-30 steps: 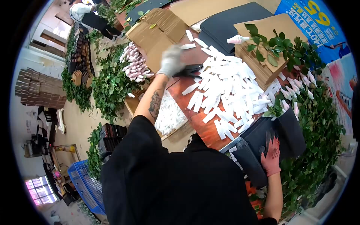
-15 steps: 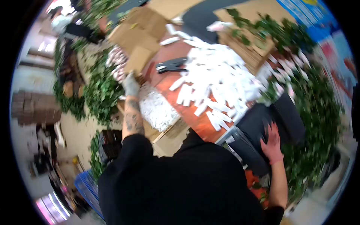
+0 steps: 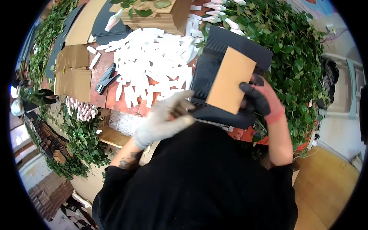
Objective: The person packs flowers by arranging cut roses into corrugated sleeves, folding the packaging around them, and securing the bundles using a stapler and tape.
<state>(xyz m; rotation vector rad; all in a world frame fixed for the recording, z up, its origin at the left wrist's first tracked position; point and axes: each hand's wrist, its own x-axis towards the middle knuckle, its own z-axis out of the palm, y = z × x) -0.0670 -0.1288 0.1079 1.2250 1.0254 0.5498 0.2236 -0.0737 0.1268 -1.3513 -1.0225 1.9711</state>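
Note:
My right hand (image 3: 264,97), in a red glove with dark fingers, grips the lower right edge of a flat brown piece of cardboard (image 3: 232,78). The cardboard is tilted above a black ribbed sheet (image 3: 205,73) on the bench. To the left, my left hand (image 3: 166,119) wears a whitish glove. Its fingers are apart and slightly bent, with nothing between them. A heap of small white sleeves (image 3: 149,61) lies just beyond it. Left of that heap is a black stapler (image 3: 106,79).
Long leafy stems (image 3: 291,73) cover the bench's right side, with pale pink rosebuds (image 3: 212,13) in white sleeves. Cardboard sheets (image 3: 178,17) are stacked at the back. More bundled roses (image 3: 81,111) stand at left, beside a box of white pieces (image 3: 124,122). A person (image 3: 36,99) is at far left.
My view has swung right. My left hand has come from the cardboard stack at left to the bench front. My right hand, earlier spread on the black sheet, now holds a cardboard piece.

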